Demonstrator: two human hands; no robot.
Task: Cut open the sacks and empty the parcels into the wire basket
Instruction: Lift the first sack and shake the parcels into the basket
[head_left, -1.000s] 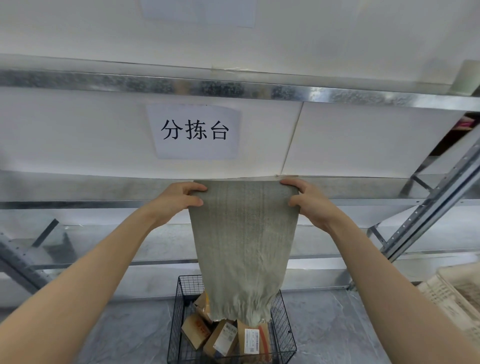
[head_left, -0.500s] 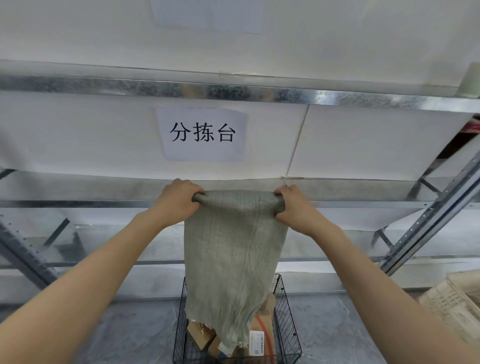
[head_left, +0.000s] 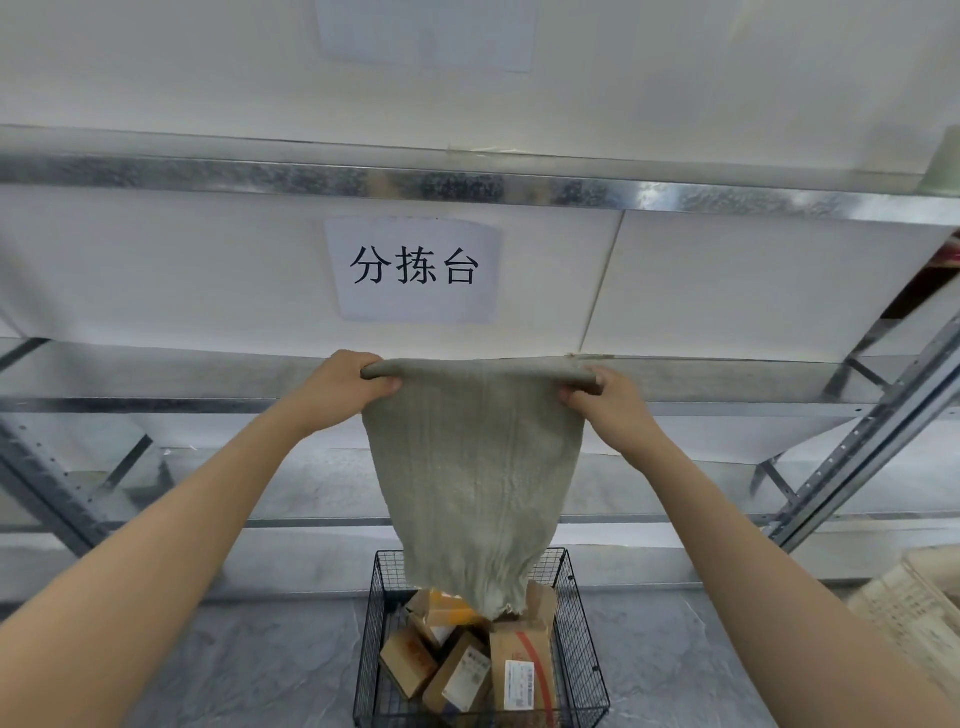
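step: emptying sack (head_left: 470, 467) | your L hand (head_left: 340, 388) + R hand (head_left: 609, 404) grip its rolled top | basket (head_left: 579, 644) below hands | next: prob. shake, check empty

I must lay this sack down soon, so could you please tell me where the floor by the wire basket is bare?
Bare grey floor lies left of the wire basket, and right of it up to the pale pile. The basket itself is crowded: parcels lie piled in it, the sack hanging above.
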